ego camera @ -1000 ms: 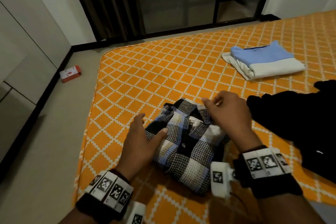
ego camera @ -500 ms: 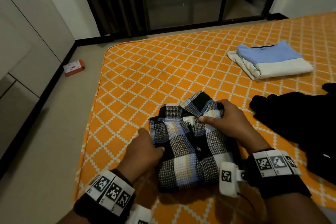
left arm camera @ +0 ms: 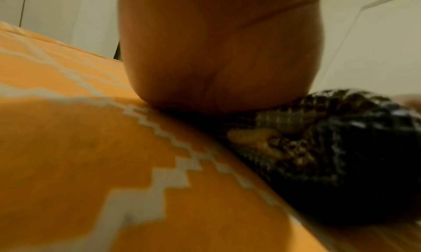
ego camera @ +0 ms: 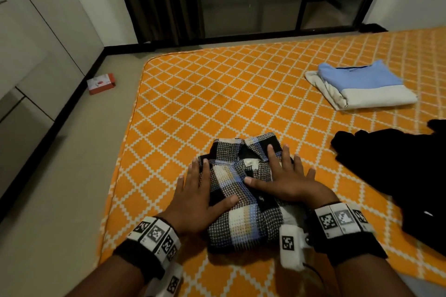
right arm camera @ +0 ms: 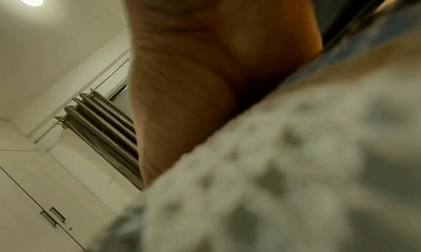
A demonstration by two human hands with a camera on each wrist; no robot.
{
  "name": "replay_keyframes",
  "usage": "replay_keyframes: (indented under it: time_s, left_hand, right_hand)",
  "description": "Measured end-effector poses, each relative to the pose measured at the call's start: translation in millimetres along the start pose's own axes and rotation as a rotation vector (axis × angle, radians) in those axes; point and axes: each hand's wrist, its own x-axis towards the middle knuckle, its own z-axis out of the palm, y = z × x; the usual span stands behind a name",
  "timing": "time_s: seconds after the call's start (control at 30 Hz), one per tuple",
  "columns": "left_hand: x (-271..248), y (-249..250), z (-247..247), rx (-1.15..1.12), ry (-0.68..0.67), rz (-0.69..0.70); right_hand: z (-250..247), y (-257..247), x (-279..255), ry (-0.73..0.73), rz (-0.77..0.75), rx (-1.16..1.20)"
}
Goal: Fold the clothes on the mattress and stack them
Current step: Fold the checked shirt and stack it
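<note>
Head view: left hand (ego camera: 196, 196), right hand (ego camera: 286, 179) flat, fingers spread, pressing folded waffle-weave plaid shirt (ego camera: 243, 222) on diamond-patterned mattress (ego camera: 217, 94).

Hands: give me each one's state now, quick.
Left hand: open, pressing flat on the checked shirt.
Right hand: open, flat on the same shirt.

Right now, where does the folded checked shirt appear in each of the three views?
Head: checked shirt low at centre, flat under the left hand and right hand.
Left wrist: dark, blurred, at right, under the palm.
Right wrist: pale blurred weave filling the lower right.
Shared landmark: the orange mattress, also at left in the left wrist view.
</note>
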Motion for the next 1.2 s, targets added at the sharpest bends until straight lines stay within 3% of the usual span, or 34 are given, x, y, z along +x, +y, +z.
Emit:
replay_keyframes:
  time_s: [0.1, 0.2, 0.3, 0.43, 0.57, 0.67, 0.73, 0.87, 0.93, 1.0, 1.07, 1.2]
  left_hand:
    - [-7, 6, -2, -0.006, 0.001, -0.026]
    - [-19, 15, -16, -0.031, 0.146, -0.063]
    - [-27, 26, -19, -0.008, 0.272, 0.075]
    - [-17, 22, 4, -0.025, 0.054, 0.157]
    - [-15, 18, 5, -0.120, 0.087, 0.121]
    - [-16, 19, 3, -0.212, 0.269, -0.024]
    - [-10, 16, 6, -0.252, 0.284, -0.104]
    - [-11, 29, -2, -0.559, 0.343, -0.096]
    - [-15, 41, -10, -0.760, 0.402, -0.107]
    - [-16, 44, -13, -0.861, 0.421, -0.212]
    - [-16, 42, -13, -0.913, 0.362, -0.302]
    - [-17, 46, -14, -1.189, 0.190, -0.306]
  right_hand:
    - [-4, 2, 0, 0.041, -0.003, 0.024]
    - [-25, 9, -6, 0.229, -0.019, 0.088]
    - [-39, 21, -10, 0.214, 0.011, 0.232]
    - [-28, 25, -5, 0.048, 0.071, 0.124]
    - [-27, 23, 0, 0.069, 0.038, 0.185]
    - [-30, 25, 0, 0.195, -0.015, 0.223]
    - [-33, 23, -2, 0.299, -0.049, 0.225]
    - [-32, 15, -4, 0.331, -0.083, 0.263]
    - [-33, 13, -7, 0.271, 0.023, 0.282]
    - [-34, 12, -12, 0.182, 0.143, 0.264]
    - [-32, 10, -14, 0.116, 0.132, 0.316]
    - [-27, 11, -12, 0.114, 0.057, 0.529]
